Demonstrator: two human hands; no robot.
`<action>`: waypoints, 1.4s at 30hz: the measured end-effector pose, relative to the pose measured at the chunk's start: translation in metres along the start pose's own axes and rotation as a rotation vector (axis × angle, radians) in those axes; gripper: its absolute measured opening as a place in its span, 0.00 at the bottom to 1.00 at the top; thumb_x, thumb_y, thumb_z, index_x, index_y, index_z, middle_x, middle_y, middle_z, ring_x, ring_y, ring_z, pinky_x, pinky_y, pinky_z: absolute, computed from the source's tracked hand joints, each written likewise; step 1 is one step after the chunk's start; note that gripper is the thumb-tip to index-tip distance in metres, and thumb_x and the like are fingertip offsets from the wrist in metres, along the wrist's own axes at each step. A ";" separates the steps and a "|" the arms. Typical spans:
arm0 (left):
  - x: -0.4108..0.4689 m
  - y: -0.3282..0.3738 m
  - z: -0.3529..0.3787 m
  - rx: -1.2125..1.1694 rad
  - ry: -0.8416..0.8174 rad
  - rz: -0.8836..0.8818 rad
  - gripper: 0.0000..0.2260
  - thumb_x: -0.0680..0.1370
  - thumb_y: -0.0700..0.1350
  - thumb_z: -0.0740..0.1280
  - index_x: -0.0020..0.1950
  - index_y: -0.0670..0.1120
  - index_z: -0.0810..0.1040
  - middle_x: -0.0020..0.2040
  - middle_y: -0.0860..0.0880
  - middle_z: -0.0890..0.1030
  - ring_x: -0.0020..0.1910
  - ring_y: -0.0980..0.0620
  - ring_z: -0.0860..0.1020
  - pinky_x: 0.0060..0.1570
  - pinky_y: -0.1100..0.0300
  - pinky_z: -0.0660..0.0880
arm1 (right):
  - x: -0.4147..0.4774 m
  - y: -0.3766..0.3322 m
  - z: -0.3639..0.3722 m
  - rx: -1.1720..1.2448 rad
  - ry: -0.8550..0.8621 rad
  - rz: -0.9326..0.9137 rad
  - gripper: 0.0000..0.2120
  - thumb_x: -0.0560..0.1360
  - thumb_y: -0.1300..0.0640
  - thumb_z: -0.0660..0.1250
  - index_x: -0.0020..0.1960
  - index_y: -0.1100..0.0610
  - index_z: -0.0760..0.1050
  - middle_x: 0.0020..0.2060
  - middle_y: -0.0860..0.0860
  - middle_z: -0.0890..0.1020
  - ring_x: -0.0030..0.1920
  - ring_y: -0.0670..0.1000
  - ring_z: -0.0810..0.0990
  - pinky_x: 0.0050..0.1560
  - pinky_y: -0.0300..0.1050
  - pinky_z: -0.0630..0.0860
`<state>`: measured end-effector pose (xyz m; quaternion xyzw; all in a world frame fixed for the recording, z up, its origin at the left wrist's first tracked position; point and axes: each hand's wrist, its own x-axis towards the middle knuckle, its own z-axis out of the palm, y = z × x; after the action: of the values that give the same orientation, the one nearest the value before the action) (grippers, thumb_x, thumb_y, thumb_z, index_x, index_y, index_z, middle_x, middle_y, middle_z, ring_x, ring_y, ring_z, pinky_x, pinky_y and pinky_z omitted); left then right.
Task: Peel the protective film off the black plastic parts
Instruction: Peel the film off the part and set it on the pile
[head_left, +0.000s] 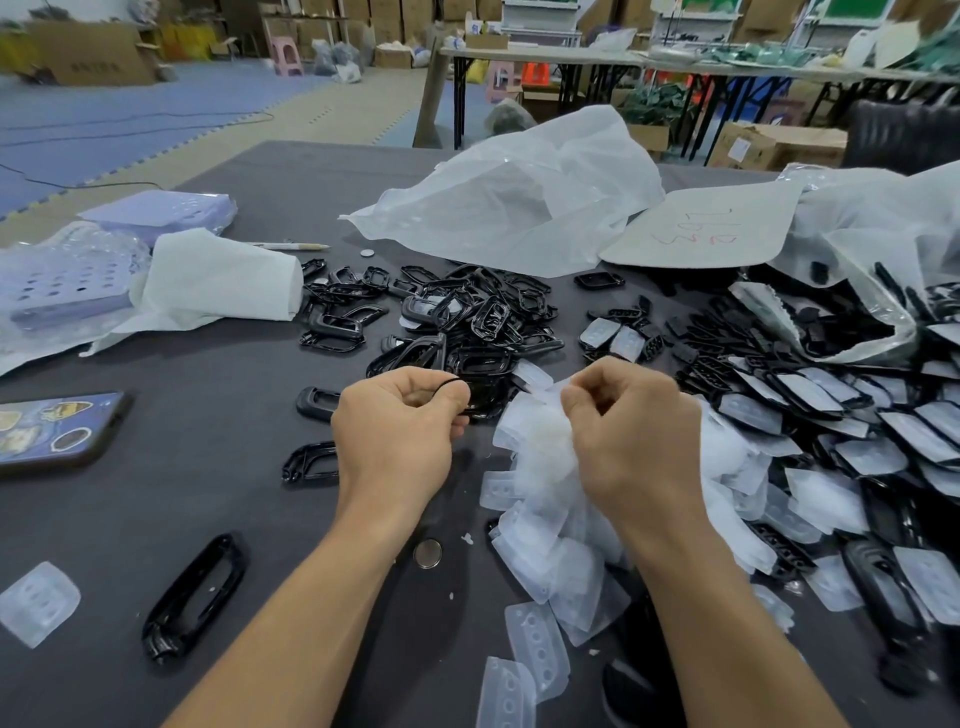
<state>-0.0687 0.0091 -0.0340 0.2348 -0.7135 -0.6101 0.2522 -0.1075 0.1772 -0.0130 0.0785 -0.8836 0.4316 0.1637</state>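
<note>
Although both hands were in full view over the dark table (218, 374), much of what they held was hidden by the curled fingers. Only a thin black curved edge of a plastic part (451, 383) showed above the left hand (400, 426), between thumb and forefinger; the rest of that part was covered, so its shape could not be made out. The left fingers were closed tight around it. The right hand (631, 431) was also curled shut, fingertips pinched together near the thumb, just above a heap of peeled translucent film (540, 514). Whether a piece of film lay pinched in it could not be told, since the pale film behind blurred into the knuckles. The two hands were near each other but apart.

Beyond the hands lay a pile of bare black frames (467, 317), and to the right a spread of black parts still covered with film (831, 410), partly spilling from a clear bag (857, 249) whose inside was hard to read. A single long black frame (195, 597) lay near the left forearm, and a phone (52, 428) was cut off at the left edge.
</note>
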 end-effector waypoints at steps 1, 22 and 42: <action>0.000 -0.001 0.001 0.020 0.006 0.006 0.08 0.75 0.44 0.77 0.39 0.56 0.86 0.33 0.53 0.86 0.33 0.54 0.86 0.41 0.53 0.84 | 0.000 0.000 0.001 -0.039 -0.062 0.019 0.09 0.77 0.56 0.72 0.38 0.50 0.81 0.29 0.44 0.81 0.33 0.45 0.80 0.37 0.44 0.78; -0.010 0.008 0.011 -0.129 -0.373 0.091 0.10 0.76 0.41 0.72 0.38 0.55 0.82 0.43 0.39 0.86 0.37 0.49 0.82 0.39 0.59 0.80 | 0.006 -0.001 -0.002 0.427 0.000 0.310 0.11 0.80 0.57 0.67 0.39 0.52 0.79 0.28 0.47 0.84 0.25 0.43 0.76 0.27 0.34 0.71; -0.014 0.018 0.003 -0.194 -0.164 -0.033 0.12 0.76 0.37 0.75 0.36 0.51 0.85 0.31 0.47 0.83 0.26 0.51 0.79 0.25 0.63 0.72 | -0.005 -0.014 0.003 0.676 -0.103 0.127 0.16 0.70 0.73 0.72 0.43 0.52 0.87 0.39 0.52 0.87 0.40 0.52 0.87 0.48 0.53 0.86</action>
<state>-0.0609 0.0228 -0.0178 0.1705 -0.6652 -0.6976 0.2045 -0.0999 0.1659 -0.0057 0.0949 -0.7011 0.7045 0.0564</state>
